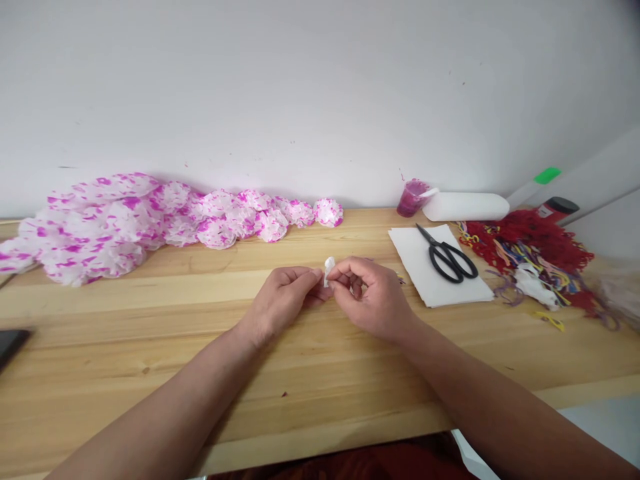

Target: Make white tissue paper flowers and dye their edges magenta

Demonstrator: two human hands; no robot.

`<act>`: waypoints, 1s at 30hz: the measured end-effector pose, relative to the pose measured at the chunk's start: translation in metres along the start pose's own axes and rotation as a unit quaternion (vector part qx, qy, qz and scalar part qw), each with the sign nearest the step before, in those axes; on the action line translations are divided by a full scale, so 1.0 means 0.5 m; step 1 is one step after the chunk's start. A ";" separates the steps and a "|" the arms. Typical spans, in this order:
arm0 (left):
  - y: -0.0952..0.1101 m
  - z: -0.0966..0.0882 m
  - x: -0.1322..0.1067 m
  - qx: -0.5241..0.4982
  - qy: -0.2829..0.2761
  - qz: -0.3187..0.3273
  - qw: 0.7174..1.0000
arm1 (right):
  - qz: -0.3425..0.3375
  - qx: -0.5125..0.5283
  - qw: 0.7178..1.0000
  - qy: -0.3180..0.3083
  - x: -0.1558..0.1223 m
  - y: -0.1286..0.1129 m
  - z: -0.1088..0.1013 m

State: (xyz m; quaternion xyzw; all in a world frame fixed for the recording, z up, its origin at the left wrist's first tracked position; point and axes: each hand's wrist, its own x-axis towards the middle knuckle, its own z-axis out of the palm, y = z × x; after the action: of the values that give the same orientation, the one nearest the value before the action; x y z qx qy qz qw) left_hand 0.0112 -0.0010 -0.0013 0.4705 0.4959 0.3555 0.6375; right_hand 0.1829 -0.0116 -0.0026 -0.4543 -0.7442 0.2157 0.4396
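Observation:
Between my two hands, above the middle of the wooden table (225, 373), is a small folded piece of white paper (329, 265). My left hand (285, 297) pinches its lower part between thumb and fingers. From the right, my right hand (373, 293) pinches the same piece, thumb and index finger pressed together at its side. Most of the piece is hidden by the fingertips; its crumpled top sticks up. To the right lies a stack of white paper sheets (415, 263) with black-handled scissors (447, 260) on top.
White paper flowers with magenta specks (110, 230) lie heaped along the wall at left. A cup of magenta liquid (413, 198) and a white roll (465, 207) stand at the back. Red and coloured yarn (540, 243) is piled at right. A dark object (11, 345) sits at the left edge.

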 end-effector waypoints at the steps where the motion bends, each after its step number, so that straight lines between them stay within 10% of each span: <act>1: 0.001 0.000 0.000 -0.006 -0.012 -0.002 1.000 | 0.006 0.004 1.000 -0.002 0.000 0.000 0.000; 30: 0.012 0.002 -0.001 -0.064 -0.003 -0.060 0.996 | 0.103 0.044 0.993 -0.033 0.004 0.006 0.003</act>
State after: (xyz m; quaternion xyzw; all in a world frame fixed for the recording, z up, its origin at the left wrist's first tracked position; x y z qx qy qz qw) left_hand 0.0122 -0.0001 0.0048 0.3992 0.4978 0.3460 0.6878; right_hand 0.1825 -0.0082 -0.0044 -0.5011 -0.6977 0.3070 0.4097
